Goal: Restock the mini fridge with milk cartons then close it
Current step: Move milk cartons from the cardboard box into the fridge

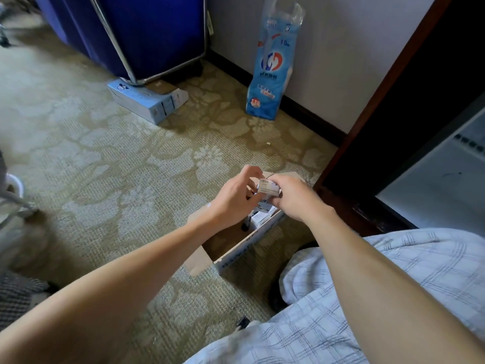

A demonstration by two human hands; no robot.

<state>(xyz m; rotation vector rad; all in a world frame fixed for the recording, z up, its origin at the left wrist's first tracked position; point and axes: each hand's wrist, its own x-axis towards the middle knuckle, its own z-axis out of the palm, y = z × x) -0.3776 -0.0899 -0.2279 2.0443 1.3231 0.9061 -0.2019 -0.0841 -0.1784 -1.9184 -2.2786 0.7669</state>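
Note:
An open cardboard box (pixel 237 249) lies on the carpet in front of me, with milk cartons (pixel 258 219) inside at its far end. Above the box, my right hand (pixel 296 199) is shut on a small white milk carton (pixel 268 188), holding it from the right. My left hand (pixel 236 197) touches the same carton from the left with curled fingers. The open mini fridge (pixel 441 185) shows its pale interior at the right edge, inside a dark wooden cabinet (pixel 367 132).
A blue plastic pack (pixel 271 72) leans on the wall behind. A flat blue-white box (pixel 149 98) lies under a blue fabric cart (pixel 136 30). My knee in checked cloth (pixel 367 298) is at the lower right. Patterned carpet covers the floor.

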